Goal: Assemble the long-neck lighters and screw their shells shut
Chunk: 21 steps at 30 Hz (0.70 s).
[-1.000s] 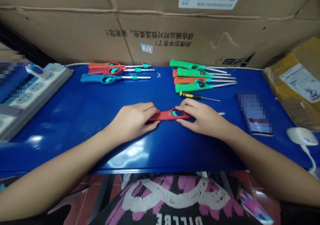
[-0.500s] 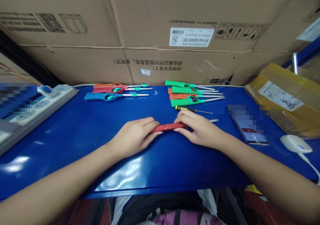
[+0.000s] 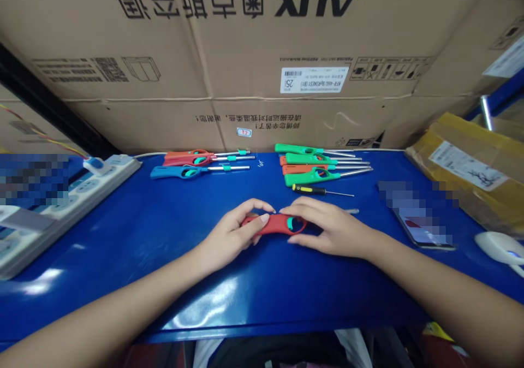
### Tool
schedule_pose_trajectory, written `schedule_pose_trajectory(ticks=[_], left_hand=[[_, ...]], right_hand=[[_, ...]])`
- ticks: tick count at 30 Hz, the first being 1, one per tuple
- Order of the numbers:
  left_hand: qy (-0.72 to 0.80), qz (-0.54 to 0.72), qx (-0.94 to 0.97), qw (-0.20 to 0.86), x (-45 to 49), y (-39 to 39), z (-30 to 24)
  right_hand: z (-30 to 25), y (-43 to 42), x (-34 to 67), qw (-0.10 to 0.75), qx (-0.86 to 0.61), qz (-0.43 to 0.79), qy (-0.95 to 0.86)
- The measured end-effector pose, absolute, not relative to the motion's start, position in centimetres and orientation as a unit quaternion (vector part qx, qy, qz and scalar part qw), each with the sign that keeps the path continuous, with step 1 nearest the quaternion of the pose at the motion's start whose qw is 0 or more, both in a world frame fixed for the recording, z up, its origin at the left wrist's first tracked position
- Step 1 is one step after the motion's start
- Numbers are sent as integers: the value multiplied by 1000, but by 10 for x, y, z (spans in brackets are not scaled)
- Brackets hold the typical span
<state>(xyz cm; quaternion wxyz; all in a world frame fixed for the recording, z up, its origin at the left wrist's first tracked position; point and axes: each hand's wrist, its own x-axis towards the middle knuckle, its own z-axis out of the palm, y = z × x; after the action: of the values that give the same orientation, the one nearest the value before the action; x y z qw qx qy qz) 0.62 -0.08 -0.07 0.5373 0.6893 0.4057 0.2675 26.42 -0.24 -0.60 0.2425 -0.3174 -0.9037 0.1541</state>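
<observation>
A red gas lighter (image 3: 275, 224) lies across between my hands, its broad side up, with a turquoise trigger in the loop. My left hand (image 3: 233, 231) is closed on the handle end, thumb on top. My right hand (image 3: 327, 226) is curved round the loop end, fingers on the far side and thumb on the near side. A short metal end (image 3: 351, 211) shows beyond my right hand; whether it belongs to the lighter, I cannot tell. Just past my right hand lies a black-and-yellow screwdriver (image 3: 309, 190).
On the blue table (image 3: 229, 297), green lighters (image 3: 311, 178) and an orange lighter (image 3: 303, 168) lie back right. Red lighters (image 3: 188, 160) and a blue lighter (image 3: 180, 172) lie back left. A power strip (image 3: 73, 204), phone (image 3: 421, 223), and yellow-taped parcel (image 3: 470, 166) flank them.
The red lighter has turned from its narrow edge to its broad side, so the trigger loop now shows. My left thumb has come onto its top. The view has tilted up.
</observation>
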Motion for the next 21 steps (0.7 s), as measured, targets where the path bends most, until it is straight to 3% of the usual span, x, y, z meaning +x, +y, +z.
schedule_pose_trajectory(ticks=[3, 10, 16, 21], left_hand=[[410, 268, 605, 628, 10, 0, -6], [300, 360, 830, 301, 4, 1, -7], [265, 379, 855, 236, 4, 1, -11], [275, 369, 864, 203, 3, 2, -11]], right_hand=[[-8, -5, 262, 232, -308, 132, -913], [-6, -10, 257, 320, -368, 180, -854], [3, -12, 256, 283, -378, 218, -854], [4, -12, 257, 246, -396, 181, -866]])
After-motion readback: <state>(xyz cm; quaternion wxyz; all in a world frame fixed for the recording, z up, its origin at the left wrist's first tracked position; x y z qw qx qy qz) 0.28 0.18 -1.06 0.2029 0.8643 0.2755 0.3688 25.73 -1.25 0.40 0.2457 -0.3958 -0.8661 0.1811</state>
